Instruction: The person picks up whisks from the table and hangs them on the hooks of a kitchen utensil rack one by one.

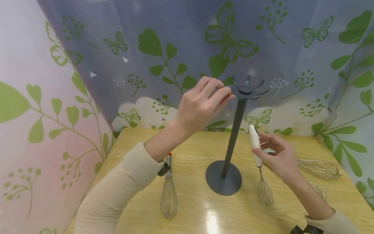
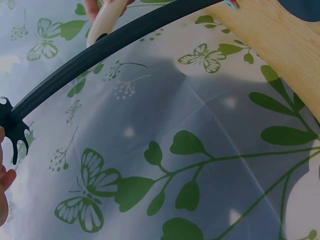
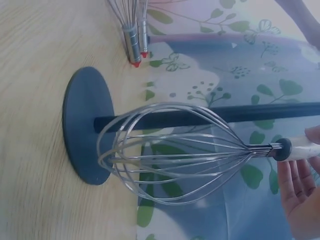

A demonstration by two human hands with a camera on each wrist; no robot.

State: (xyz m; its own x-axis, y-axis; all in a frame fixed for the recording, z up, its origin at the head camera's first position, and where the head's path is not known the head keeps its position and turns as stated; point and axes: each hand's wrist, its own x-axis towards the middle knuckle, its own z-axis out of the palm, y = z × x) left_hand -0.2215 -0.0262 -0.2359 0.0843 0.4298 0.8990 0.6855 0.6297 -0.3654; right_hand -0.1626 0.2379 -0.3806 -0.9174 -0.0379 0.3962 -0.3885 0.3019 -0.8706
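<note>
A dark utensil stand (image 1: 232, 136) with a round base and a ring of hooks on top stands upright on the table. My left hand (image 1: 201, 104) pinches one of its top hooks from the left side. To the right of the pole, my right hand (image 1: 279, 156) grips the white handle of a whisk (image 1: 255, 139), whose wire head hangs downward. In the right wrist view the whisk's wires (image 3: 175, 155) overlap the pole and base (image 3: 87, 125). The left wrist view shows the pole (image 2: 115, 50) running past the white handle (image 2: 107, 20).
A red-tipped whisk (image 1: 168, 195) lies on the wooden table (image 1: 193, 152) to the left, partly under my left forearm. Two red-tipped whisk handles (image 3: 132, 47) show in the right wrist view. At the right lies another whisk (image 1: 319, 169), with more wires (image 1: 319, 191) beyond my wrist. A patterned curtain (image 1: 181, 32) hangs behind.
</note>
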